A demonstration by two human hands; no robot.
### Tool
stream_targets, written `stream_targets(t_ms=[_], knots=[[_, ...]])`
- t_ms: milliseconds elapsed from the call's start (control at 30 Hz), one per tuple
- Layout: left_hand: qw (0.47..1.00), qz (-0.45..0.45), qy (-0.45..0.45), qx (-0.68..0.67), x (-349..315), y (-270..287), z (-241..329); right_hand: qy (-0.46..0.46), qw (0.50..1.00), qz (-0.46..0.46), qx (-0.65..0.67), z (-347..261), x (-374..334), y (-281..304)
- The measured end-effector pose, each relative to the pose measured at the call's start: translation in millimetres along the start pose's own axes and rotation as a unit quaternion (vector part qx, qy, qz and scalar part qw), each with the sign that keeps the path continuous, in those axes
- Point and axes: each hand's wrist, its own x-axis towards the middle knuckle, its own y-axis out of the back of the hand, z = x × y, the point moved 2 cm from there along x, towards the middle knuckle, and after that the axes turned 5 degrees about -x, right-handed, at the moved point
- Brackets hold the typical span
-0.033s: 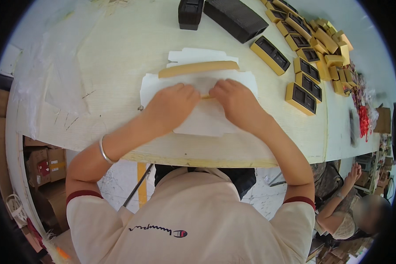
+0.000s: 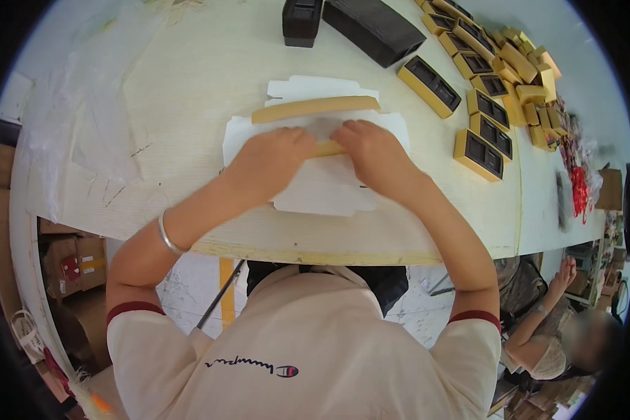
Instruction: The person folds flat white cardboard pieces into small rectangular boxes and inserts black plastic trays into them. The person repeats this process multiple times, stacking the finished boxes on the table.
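Observation:
A flat cardboard box blank [image 2: 322, 199], white on its upper face, lies on the table in front of me. Its far flap [image 2: 315, 108] is folded so that a long gold-tan strip shows. A second gold-tan strip, the near flap [image 2: 327, 149], shows between my hands. My left hand [image 2: 274, 159] is closed with its fingers curled on this near flap. My right hand [image 2: 372, 152] grips the same flap to the right, fingers bent and pressed together. The fingertips of both hands are partly hidden.
Gold boxes with black inserts [image 2: 479, 155] stand in a row at the right, beside a heap of gold boxes [image 2: 532, 94]. Stacked black trays [image 2: 374, 31] lie at the back. Clear plastic film [image 2: 94, 119] covers the left. Another person's arm [image 2: 539, 315] shows at lower right.
Both hands have shifted slightly away from me, and more of the near gold-tan flap shows between them. The box blank stays in place.

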Motion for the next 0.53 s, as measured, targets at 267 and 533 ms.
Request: stream_targets(t_ms=[267,533], knots=[[0.989,0.119,-0.027,0.082,2,9,15,0.014,0.980,0.197,-0.024,-6,-30,14],[0.974,0.144,-0.176,0.008,-41,44,54,-0.118,0.940,0.317,-0.056,-17,-162,95]])
